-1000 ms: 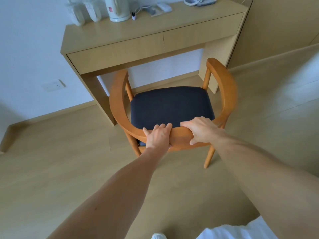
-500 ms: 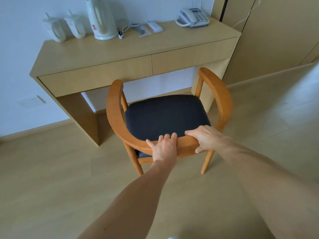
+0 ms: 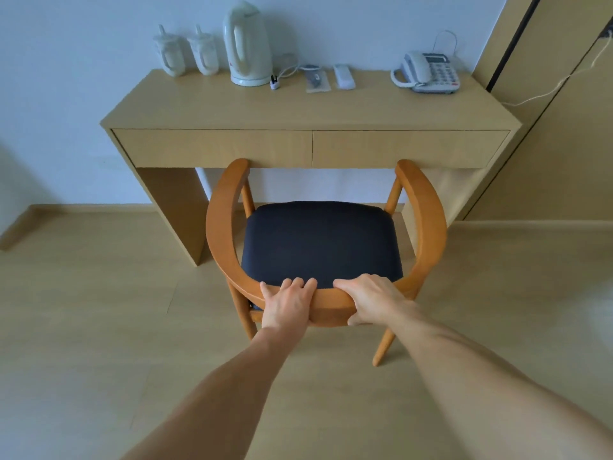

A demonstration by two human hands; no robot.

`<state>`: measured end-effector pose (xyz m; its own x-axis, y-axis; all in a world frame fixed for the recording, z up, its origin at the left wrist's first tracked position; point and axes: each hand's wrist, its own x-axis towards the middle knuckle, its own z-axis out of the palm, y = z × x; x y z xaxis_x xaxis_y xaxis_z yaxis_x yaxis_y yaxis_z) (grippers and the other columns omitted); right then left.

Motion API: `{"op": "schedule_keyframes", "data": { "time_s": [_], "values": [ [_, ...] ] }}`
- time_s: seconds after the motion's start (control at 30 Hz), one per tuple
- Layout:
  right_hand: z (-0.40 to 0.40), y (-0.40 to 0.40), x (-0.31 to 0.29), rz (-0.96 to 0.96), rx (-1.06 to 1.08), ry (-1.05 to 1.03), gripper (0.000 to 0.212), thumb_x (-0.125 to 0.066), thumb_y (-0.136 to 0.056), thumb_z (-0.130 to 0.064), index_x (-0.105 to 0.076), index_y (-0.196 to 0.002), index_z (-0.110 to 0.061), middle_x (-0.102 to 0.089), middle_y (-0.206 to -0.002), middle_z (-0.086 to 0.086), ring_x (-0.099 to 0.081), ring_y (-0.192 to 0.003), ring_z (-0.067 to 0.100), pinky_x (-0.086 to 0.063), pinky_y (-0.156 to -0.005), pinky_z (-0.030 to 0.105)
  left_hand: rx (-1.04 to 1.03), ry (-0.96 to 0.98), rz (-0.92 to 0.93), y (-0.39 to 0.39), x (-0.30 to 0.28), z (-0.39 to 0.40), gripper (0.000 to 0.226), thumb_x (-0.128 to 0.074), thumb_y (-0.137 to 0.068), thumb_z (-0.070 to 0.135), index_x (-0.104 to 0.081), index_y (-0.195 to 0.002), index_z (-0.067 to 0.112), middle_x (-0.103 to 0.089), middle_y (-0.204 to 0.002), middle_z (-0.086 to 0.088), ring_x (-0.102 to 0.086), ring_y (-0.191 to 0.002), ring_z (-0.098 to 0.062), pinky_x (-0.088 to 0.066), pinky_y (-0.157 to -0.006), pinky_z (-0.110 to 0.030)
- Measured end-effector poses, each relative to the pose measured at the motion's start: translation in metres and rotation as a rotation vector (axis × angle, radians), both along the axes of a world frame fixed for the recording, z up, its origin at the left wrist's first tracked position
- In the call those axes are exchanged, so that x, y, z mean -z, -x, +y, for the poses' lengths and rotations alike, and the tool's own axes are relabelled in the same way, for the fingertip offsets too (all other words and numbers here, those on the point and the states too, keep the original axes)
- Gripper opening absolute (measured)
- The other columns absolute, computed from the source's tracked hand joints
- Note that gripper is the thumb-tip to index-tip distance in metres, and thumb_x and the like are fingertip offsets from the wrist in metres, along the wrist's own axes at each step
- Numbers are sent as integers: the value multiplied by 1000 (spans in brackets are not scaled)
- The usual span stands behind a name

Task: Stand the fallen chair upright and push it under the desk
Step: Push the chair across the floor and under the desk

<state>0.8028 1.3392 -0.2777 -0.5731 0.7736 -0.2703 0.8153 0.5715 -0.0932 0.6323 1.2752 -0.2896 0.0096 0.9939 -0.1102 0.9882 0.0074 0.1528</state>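
Though both hands [image 3: 287,305] [image 3: 373,298] grip chair [image 3: 320,242], armrests [image 3: 421,207] at desk [image 3: 311,111] edge.

no text on the kettle [image 3: 247,44] or phone [image 3: 428,72] is legible.

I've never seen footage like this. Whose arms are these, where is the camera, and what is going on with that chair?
No machine here: a person wears a wide-angle camera on the head, looking down at their own arms. The left hand and right hand both grip the curved back rail of a wooden chair, which stands upright facing a desk. Its armrest tips sit right at the drawer fronts. On the desk stand a kettle, two cups, a remote and a telephone.
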Motion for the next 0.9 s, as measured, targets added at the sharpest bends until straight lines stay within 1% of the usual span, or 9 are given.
{"op": "schedule_keyframes", "data": {
  "time_s": [0.1, 0.17, 0.4, 0.53, 0.63, 0.7, 0.77, 0.83, 0.9],
  "values": [
    [5, -3, 4, 31, -34, 8, 53, -83, -71, -40, -44, -107, -35, -66, -103, -4, -63, -83, 21, -50, -71, 37, -12, 32, -10, -1, -3, -1, 42, -68, -86, 16, -43, -119, 25, -56, -108, 2, -49, -107, -23, -27, -106, -66],
    [5, -3, 5, 24, -51, -7, 55, -83, -71, -43, -45, -109, -35, -66, -103, -4, -64, -84, 21, -50, -70, 36, -13, 19, -4, -1, -5, -2, 40, -67, -86, 16, -44, -117, 25, -56, -108, 1, -49, -108, -24, -27, -107, -65],
    [5, -1, 5, 4, -39, 1, 57, -83, -70, -44, -47, -112, -34, -64, -102, -4, -65, -84, 22, -51, -68, 36, -20, 55, 4, -1, -4, -2, 48, -72, -84, 22, -43, -122, 23, -55, -116, -1, -46, -114, -26, -25, -108, -65],
    [3, 0, 1, -16, -1, 22, 54, -82, -73, -43, -47, -112, -31, -63, -103, -2, -64, -87, 22, -51, -72, 36, -31, 49, -17, -2, -1, 0, 50, -74, -81, 22, -41, -120, 23, -54, -112, -2, -47, -112, -26, -23, -110, -66],
    [0, -1, -5, -5, 54, 61, 48, -80, -76, -40, -49, -111, -29, -63, -105, -1, -63, -91, 21, -51, -77, 38, -47, 66, -73, -2, -1, -1, 47, -69, -80, 17, -41, -118, 24, -51, -108, -1, -47, -111, -26, -21, -111, -66],
    [-3, -3, -9, 16, 93, 86, 43, -77, -80, -39, -50, -112, -28, -63, -108, 0, -63, -93, 21, -52, -81, 38, -74, 97, -139, -1, -4, 1, 50, -64, -80, 15, -42, -124, 23, -51, -110, -1, -46, -115, -25, -20, -112, -64],
    [-5, -5, -19, 46, 129, 131, 40, -74, -83, -39, -52, -114, -27, -63, -111, 1, -63, -96, 21, -54, -84, 38, -147, 133, -254, 1, -13, 4, 56, -57, -81, 15, -40, -134, 20, -53, -122, -2, -44, -123, -27, -22, -112, -58],
    [-7, -8, -31, 104, 177, 201, 39, -72, -85, -41, -55, -117, -26, -63, -114, 0, -62, -98, 20, -54, -85, 37, -257, 145, -427, 4, -26, 7, 60, -49, -87, 14, -34, -144, 17, -48, -140, -5, -41, -130, -28, -27, -113, -50],
    [-9, -11, -50, 206, 245, 263, 38, -67, -89, -41, -57, -122, -25, -64, -117, 0, -62, -101, 19, -53, -86, 36, -369, 140, -673, 9, -49, 13, 60, -43, -92, 13, -27, -149, 20, -36, -153, -5, -36, -136, -27, -31, -112, -41]
  ]
}}
